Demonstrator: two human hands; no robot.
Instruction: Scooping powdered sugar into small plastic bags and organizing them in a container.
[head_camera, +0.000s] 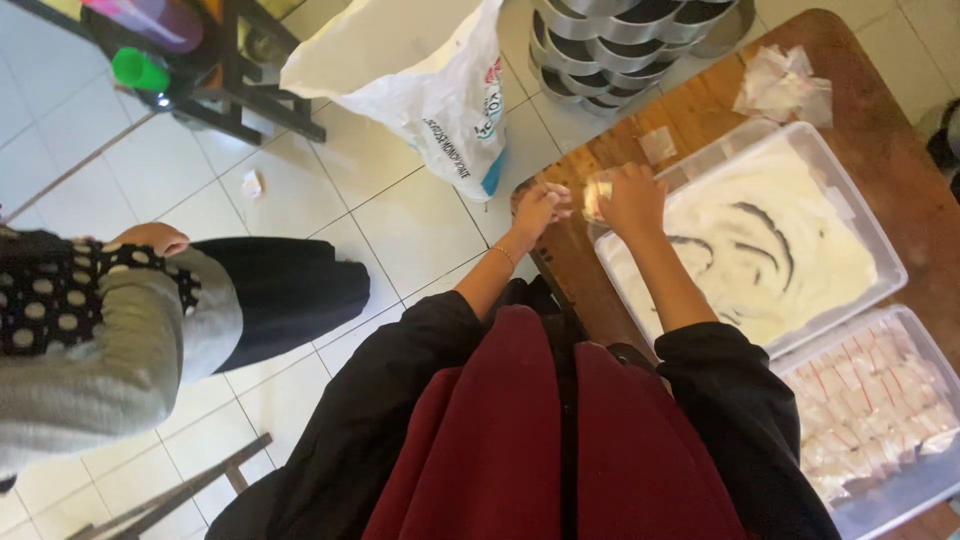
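Wrapper, small, pale and translucent, pinched in the right hand at the near-left corner of a clear plastic tub. The right hand is closed around the wrapper, knuckles up, over the tub's rim. The left hand lies just beside it, fingers curled and bunched at the wrapper's left edge; whether it grips the wrapper or only touches it cannot be told. A thin bracelet circles the left wrist. Both forearms emerge from black sleeves over a dark red garment.

The tub stands on a brown wooden desk and holds a white, pasty mass streaked with dark curved lines. A second tub, near the first on the side closer to the person, holds rows of small filled packets. A loose heap of empty wrappers lies on the desk beyond the first tub, and a single one lies near the hands.

On the white tiled floor stand a white sack and stacked metal moulds. At left, another person in a grey sleeve and dotted top stands apart from the desk, one hand at the hip.
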